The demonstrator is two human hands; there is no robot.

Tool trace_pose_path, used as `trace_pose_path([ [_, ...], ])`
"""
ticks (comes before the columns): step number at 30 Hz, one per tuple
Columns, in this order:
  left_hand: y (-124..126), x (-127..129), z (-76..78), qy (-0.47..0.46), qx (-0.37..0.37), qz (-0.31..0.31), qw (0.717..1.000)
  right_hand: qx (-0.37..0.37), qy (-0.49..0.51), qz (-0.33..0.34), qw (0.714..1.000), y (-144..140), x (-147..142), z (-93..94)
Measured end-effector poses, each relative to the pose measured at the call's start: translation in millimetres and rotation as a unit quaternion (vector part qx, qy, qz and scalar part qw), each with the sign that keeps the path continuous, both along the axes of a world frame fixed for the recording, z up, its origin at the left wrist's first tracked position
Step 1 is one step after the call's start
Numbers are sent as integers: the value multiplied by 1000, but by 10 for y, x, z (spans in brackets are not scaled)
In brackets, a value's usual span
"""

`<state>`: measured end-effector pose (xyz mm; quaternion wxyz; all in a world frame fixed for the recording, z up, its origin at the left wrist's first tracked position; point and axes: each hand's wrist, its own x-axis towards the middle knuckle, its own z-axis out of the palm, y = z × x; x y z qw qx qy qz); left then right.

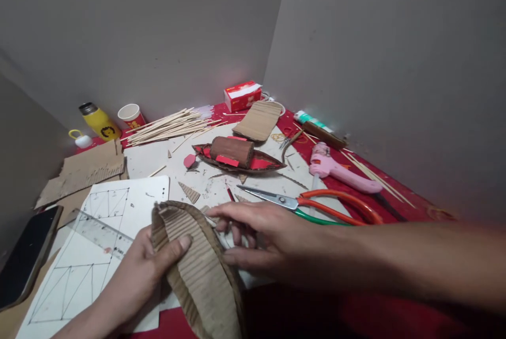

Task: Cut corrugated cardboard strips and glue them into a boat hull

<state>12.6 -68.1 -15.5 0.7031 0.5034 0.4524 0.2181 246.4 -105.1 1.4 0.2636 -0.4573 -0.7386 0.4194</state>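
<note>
Head view of a cluttered craft table w/ red cover, set in a grey corner. Left hand (136, 275) grips a curved strip of corrugated cardboard (197, 265) at bottom centre, thumb pressed on its ribbed face, fingers behind. Right hand (264, 239) is spread open, fingers resting against the strip's right edge – not clamped on it. Hands are close together, the strip between them. Under the left hand lies white paper with pencilled triangles (98, 239), a clear ruler (98, 232) across it. Just beyond the right hand – orange-handled scissors (312, 204). Further back: a cardboard boat model w/ red trim (237, 157), pink glue gun (340, 170), bundle of bamboo skewers (169, 125). Phone (26, 254) at far left
</note>
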Motion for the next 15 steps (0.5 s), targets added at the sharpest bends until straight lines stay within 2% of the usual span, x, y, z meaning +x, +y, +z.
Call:
trace_pose_path([
  [4,39,79,76,31,66,95,993,-101,61,-89,989,-171,189,-10],
  [6,54,167,106,25,92,128,987,-120,81,-113,983,-180,208,-7],
  [7,61,210,116,23,104,140,984,-98,76,-119,985,-182,202,12],
  [9,74,278,122,28,113,156,981,14,42,-111,993,-200,173,92],
  [11,93,306,106,33,110,176,978,144,9,-41,989,-247,147,208],
  [12,105,304,91,35,106,187,976,184,1,14,983,-277,144,261],
  [14,139,279,50,41,102,203,973,188,-6,96,978,-334,170,321],
  [15,159,260,28,45,101,206,972,177,-11,87,980,-358,199,319],
])
